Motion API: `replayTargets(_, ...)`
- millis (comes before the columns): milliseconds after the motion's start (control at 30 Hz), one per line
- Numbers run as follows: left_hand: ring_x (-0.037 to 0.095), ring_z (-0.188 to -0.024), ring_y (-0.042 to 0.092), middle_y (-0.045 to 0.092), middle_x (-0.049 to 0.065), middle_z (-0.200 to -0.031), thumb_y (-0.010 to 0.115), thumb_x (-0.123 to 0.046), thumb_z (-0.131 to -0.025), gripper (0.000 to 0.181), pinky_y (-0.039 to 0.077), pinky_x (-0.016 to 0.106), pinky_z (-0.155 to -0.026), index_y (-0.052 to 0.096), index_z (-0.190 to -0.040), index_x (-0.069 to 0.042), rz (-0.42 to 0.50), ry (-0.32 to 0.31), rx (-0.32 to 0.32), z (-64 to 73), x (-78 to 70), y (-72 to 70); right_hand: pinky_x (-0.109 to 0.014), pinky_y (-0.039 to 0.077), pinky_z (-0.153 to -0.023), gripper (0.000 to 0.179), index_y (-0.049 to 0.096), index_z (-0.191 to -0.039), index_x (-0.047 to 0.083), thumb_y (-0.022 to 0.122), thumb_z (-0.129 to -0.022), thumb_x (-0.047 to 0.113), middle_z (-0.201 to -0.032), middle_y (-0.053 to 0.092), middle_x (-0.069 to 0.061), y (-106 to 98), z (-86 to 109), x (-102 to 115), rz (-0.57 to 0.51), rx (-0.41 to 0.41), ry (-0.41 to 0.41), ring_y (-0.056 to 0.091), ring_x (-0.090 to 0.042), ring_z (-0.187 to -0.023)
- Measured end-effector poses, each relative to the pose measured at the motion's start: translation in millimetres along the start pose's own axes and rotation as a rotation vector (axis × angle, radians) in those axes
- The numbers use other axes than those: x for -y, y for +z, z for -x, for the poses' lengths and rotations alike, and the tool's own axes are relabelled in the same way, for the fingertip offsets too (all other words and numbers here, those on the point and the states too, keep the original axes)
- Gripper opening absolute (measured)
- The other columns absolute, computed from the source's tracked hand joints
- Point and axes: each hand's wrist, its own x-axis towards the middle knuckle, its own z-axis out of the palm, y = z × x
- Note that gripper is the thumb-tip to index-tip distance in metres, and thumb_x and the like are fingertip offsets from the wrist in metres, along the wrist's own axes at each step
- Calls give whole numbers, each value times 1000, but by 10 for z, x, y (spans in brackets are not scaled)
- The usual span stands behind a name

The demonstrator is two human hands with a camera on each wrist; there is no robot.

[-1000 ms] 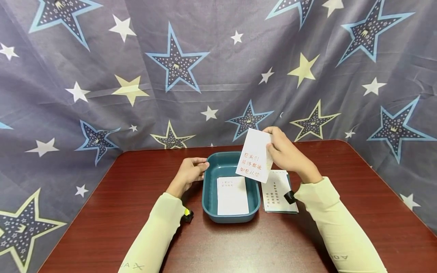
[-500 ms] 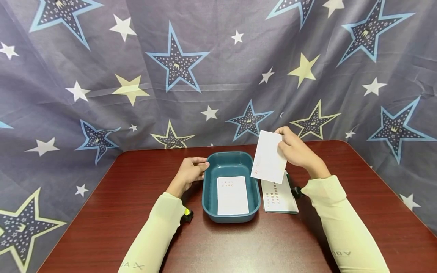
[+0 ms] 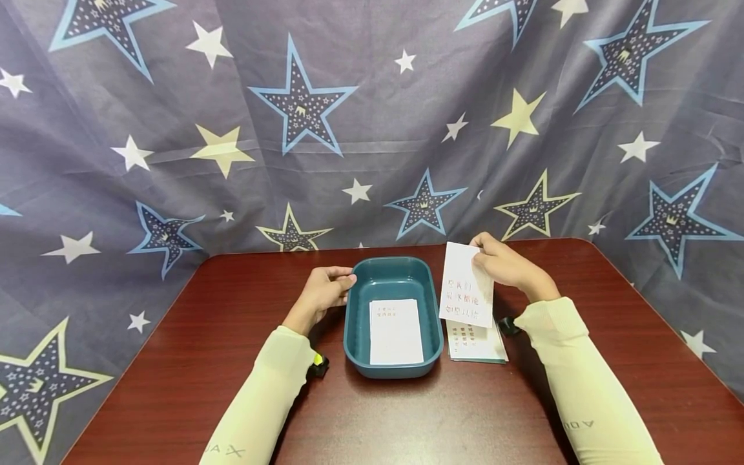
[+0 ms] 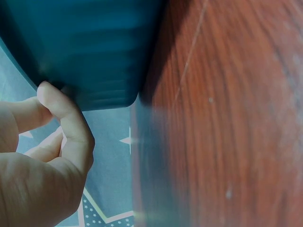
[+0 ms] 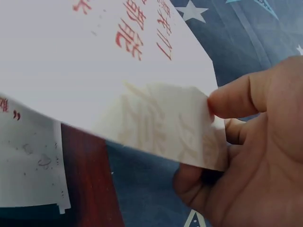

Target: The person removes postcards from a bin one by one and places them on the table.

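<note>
A teal rectangular plastic bin [image 3: 392, 372] stands on the table, with white cards [image 3: 398, 339] printed in small writing lying inside. My left hand [image 3: 323, 292] holds the bin's far left corner, the thumb [image 4: 52, 97] at its rim in the left wrist view. Between thumb and fingers, my right hand [image 3: 504, 263] pinches one edge of a white card [image 3: 462, 278] bearing red Chinese characters. The card slants over a pile of cards [image 3: 479, 349] right of the bin and covers the pile's far part. In the right wrist view the held card [image 5: 71, 61] bends slightly.
The dark red wooden table [image 3: 232, 310] has rounded far corners. Behind it hangs a grey curtain [image 3: 360, 84] patterned with stars. Both forearms wear pale yellow sleeves [image 3: 267, 387], and a dark strap [image 3: 509, 325] shows at the right wrist.
My right hand has moved the held card rightward, away from above the bin, then lowered it toward the pile. The left hand and the bin stay put.
</note>
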Motion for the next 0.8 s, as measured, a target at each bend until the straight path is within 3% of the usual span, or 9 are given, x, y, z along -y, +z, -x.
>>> replayTargets(200, 13, -69, 61, 68, 12, -104, 68, -11, -100, 33, 58, 25, -62, 65, -130, 0, 2, -2, 0, 2, -4, -3, -33, 48, -72, 13, 44, -111, -4, 39, -99, 0, -103, 55, -19, -11, 14, -65, -44, 57, 25, 58, -26, -87)
replayTargets(500, 12, -70, 61, 68, 17, -107, 69, -11, -100, 34, 56, 23, -61, 65, -131, 1, 6, -7, 4, -3, 10, -7, -30, 43, -66, 10, 47, -105, -1, 47, -97, 3, -95, 49, -10, 93, -16, -165, 10, 204, 57, 50, -21, -81)
replayTargets(800, 13, -71, 61, 67, 20, -114, 68, -11, -100, 34, 58, 25, -63, 65, -132, 0, 0, -6, 3, 14, -12, -1, -32, 38, -70, 15, 50, -104, -2, 55, -90, 2, -89, 47, -7, 124, -22, -217, 72, 286, 44, 44, -19, -78)
